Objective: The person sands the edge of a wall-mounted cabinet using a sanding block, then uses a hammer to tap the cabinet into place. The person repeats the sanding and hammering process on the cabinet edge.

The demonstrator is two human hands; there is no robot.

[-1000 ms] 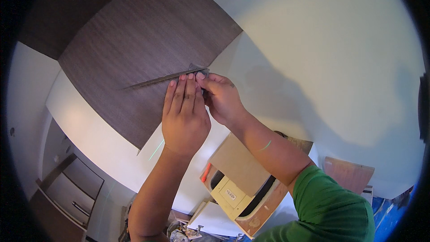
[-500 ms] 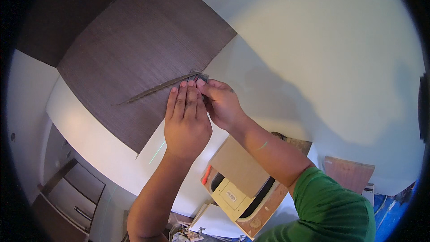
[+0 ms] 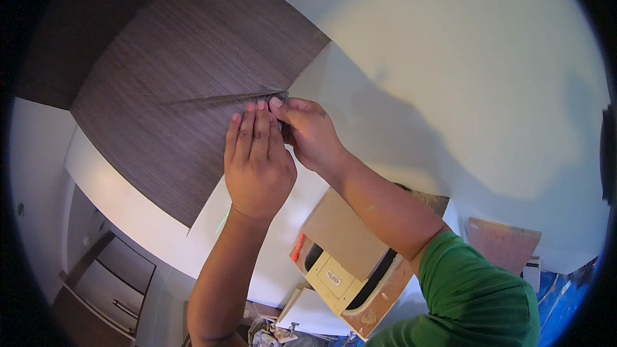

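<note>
A dark brown wood-grain film (image 3: 186, 58) covers a panel in the upper left. A raised crease (image 3: 218, 97) runs across it to its right edge, where both my hands are. My left hand (image 3: 260, 170) lies with its fingers stretched out side by side, the tips on the film just below the crease. Beside it my right hand (image 3: 312, 132) pinches the film's edge between thumb and fingers. A crumpled dark grey bit shows at these fingertips. What lies under my left palm and behind the right fingers is hidden.
A pale wall (image 3: 488, 90) rises on the right. Below my right forearm are a brown board (image 3: 347, 231) and a cream box (image 3: 331, 283) with an orange-handled tool (image 3: 297, 247) beside it. A reddish wooden board (image 3: 504, 244) leans at the lower right, near blue sheeting (image 3: 556, 302).
The crease has gone from a sharp, standing flap to a softer, more level fold. Both hands stay together at the film's edge, slightly higher and further left in the picture, as the whole view has shifted.
</note>
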